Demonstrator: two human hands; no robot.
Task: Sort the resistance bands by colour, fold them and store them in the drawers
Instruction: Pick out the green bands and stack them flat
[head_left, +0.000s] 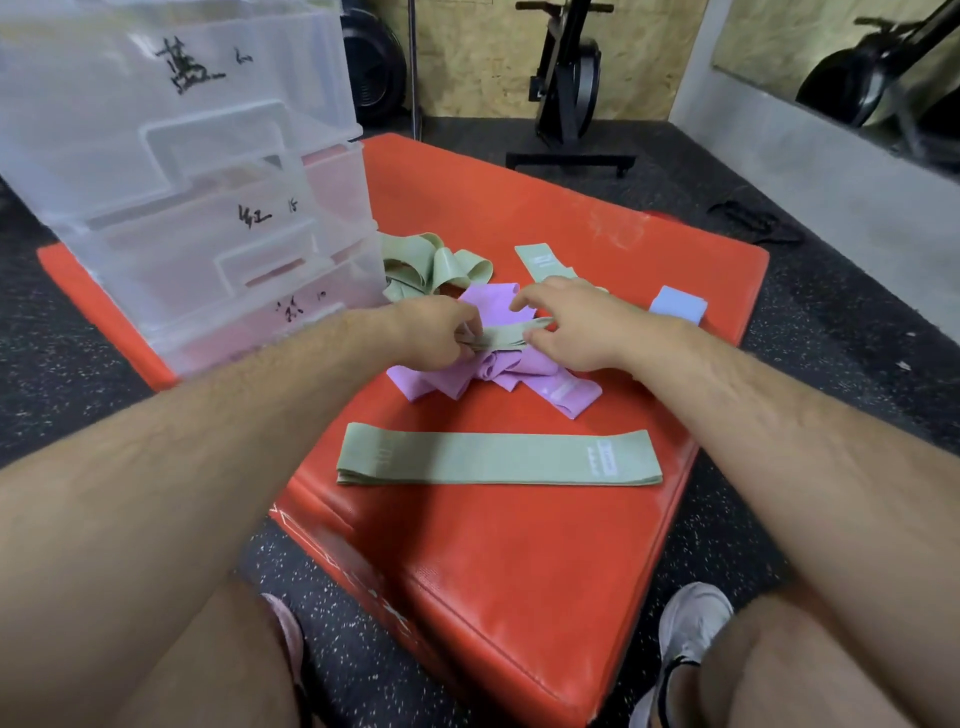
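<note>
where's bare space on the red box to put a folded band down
Bare red box lies on the near side of the flat green band, and behind the green pile toward the far edge. Crowded in the middle: purple pile, left hand, right hand, blue band.

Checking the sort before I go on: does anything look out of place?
Yes: one green band, gripped by the left hand, lies across the purple heap, a colour mix-up. The green tangle beside the drawers is unfolded.
</note>
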